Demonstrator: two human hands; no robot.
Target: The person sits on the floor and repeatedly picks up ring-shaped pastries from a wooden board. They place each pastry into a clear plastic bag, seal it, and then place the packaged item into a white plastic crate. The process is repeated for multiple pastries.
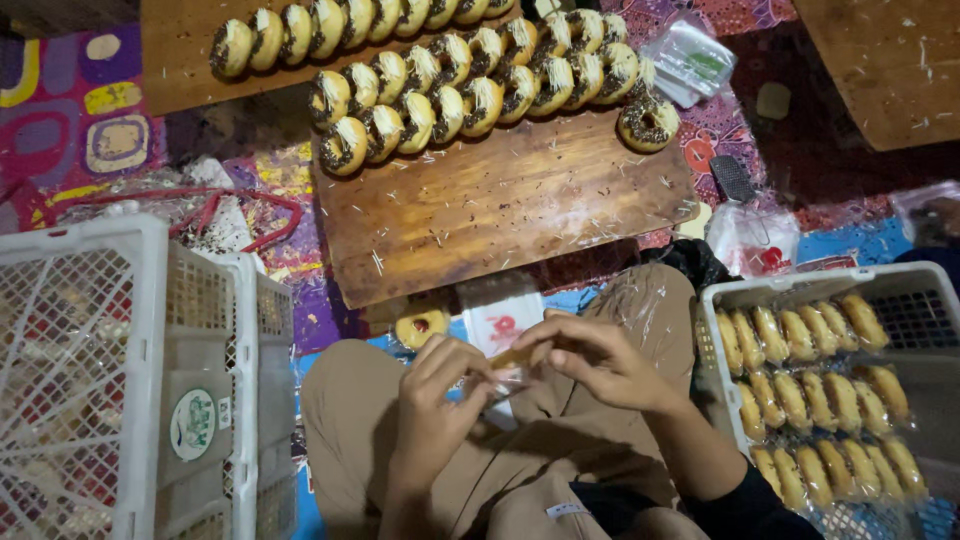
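— What are the hands doing?
— Left hand (437, 400) and right hand (590, 360) both pinch a clear plastic bag (497, 372) over the lap.
— And nearby?
— Wrapped doughnuts (815, 395) in the white crate (775, 285), on the right.

Round green-and-white sticker label (193, 424) sits on the near wall of the white crate at left. Wrapped buns in clear packets (815, 395) fill the right crate. Clear plastic bag (752, 238) with red print lies on the floor by the board's right corner.
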